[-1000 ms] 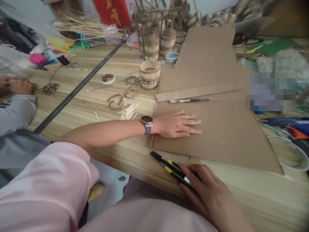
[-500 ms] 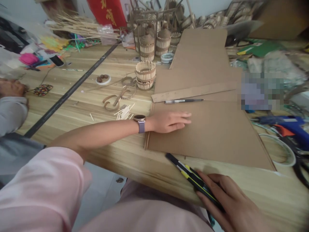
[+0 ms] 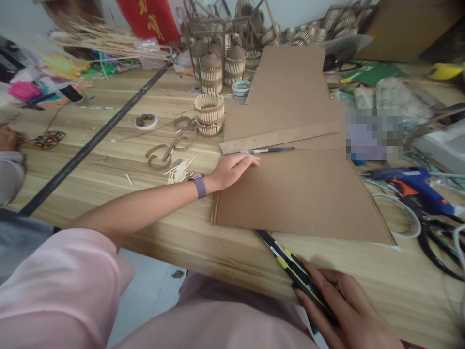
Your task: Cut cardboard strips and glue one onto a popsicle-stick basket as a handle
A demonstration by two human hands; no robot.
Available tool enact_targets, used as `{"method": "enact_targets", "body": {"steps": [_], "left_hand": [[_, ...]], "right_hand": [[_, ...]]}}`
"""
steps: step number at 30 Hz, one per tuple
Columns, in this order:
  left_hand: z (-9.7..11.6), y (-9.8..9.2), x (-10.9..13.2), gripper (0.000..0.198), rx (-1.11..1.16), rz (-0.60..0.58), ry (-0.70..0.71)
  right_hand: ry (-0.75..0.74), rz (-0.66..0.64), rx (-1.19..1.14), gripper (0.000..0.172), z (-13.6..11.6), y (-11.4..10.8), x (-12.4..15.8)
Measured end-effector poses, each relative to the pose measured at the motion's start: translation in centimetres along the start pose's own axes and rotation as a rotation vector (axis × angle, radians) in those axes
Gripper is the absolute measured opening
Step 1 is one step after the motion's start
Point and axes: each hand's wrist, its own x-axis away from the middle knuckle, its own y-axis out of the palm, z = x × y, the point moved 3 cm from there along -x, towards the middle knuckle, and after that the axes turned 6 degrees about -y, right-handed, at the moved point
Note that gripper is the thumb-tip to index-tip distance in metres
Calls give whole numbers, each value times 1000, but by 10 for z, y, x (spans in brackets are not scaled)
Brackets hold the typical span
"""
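Right grip point(image 3: 345, 303) clamped on the cutter point(image 3: 298, 273), left grip point(image 3: 229, 172), unclenched, has shifted across the cardboard point(image 3: 301, 194) towards the pen point(image 3: 274, 150)

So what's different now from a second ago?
The left hand drew back toward the left edge of the flat brown cardboard, no longer spread out. The right hand moved rightward, still holding the black-and-yellow utility knife. The slim black pen stayed put.

A path runs rightward from the left hand point(image 3: 231, 170) over the front half of the cardboard sheet point(image 3: 294, 194); farther back, a pen point(image 3: 272, 150) and a cardboard strip point(image 3: 281, 136) lie across. A glue gun point(image 3: 421, 186) and tape roll point(image 3: 416, 223) crowd the right, a slatted basket point(image 3: 209, 117) the left edge.
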Motion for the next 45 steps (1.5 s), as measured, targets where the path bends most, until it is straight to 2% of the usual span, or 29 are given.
{"method": "enact_targets", "body": {"steps": [9,15,28,39,45], "left_hand": [[0,1,0,39,4,3,-34],[0,2,0,38,-31,2,-14],[-4,5,-2,41,-44,30,36],[-7,9,-6,41,-165,10,96],[-9,9,-6,43,-172,9,117]], "right_hand": [[26,44,51,57,-9,8,-13],[-66,69,15,45,-23,19,-40],[-137,123,39,38,-43,19,-75],[-304,102,-11,43,-28,14,-94],[-238,116,27,40,-37,15,-89]]}}
